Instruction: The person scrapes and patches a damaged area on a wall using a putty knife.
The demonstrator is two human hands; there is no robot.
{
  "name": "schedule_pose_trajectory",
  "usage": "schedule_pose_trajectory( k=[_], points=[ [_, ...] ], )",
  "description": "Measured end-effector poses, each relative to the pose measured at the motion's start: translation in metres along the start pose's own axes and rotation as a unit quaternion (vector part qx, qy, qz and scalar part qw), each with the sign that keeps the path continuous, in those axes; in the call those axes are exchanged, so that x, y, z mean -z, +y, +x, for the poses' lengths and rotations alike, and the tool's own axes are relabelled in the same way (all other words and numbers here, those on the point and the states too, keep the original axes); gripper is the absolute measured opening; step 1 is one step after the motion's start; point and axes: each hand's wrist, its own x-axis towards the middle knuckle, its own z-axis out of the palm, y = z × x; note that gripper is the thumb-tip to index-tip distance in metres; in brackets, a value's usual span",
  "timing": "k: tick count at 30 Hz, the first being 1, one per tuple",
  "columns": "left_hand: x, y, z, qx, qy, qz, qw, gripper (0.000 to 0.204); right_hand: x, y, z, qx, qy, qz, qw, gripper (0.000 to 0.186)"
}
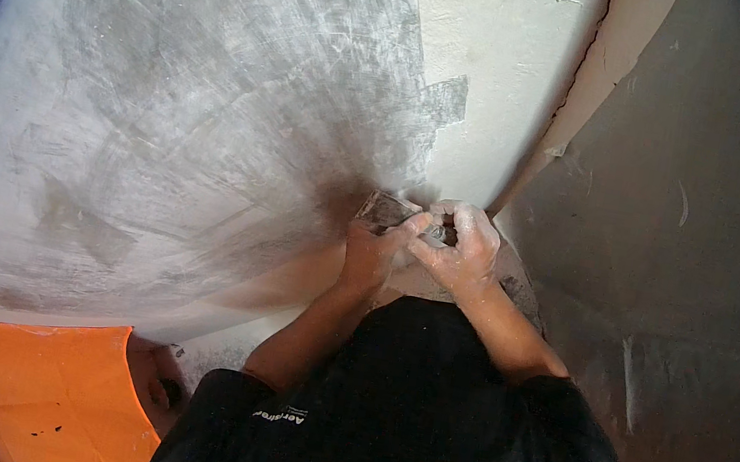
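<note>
Near the middle of the head view, both my hands meet at a small, dusty, dark rectangular sanding block point(383, 209). My left hand point(373, 249) is closed on its near edge, with the thumb reaching toward the right. My right hand point(465, 248) has its fingers curled in a pinch at the block's right end, where a small greyish part shows between thumb and fingers. That part is too small to make out. Whitish dust coats the fingers of both hands. Just beyond the block is a wall point(250, 70) with grey, streaky scuffed patches over white.
A smoother white strip point(493, 49) of wall runs to a corner with a dark jagged crack point(575, 85). A large grey-brown surface point(686, 230) fills the right side. At lower left is an orange sheet point(44, 393) with a curved edge, close to my left elbow.
</note>
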Motion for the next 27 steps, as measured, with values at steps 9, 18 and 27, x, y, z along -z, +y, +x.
schedule_pose_trajectory(
  k=[9,18,27],
  points=[
    [-0.002,-0.002,-0.001,-0.021,0.089,-0.012,0.996,0.011,0.007,0.002,-0.008,0.041,0.008,-0.043,0.998,0.045],
    [0.01,0.014,-0.001,-0.168,0.088,-0.046,0.981,0.003,0.005,0.023,-0.02,0.043,-0.016,-0.014,0.999,0.047],
    [0.032,0.022,0.004,-0.374,0.116,0.233,0.89,0.016,0.005,0.039,-0.02,-0.16,-0.03,0.078,0.984,0.048]
  ],
)
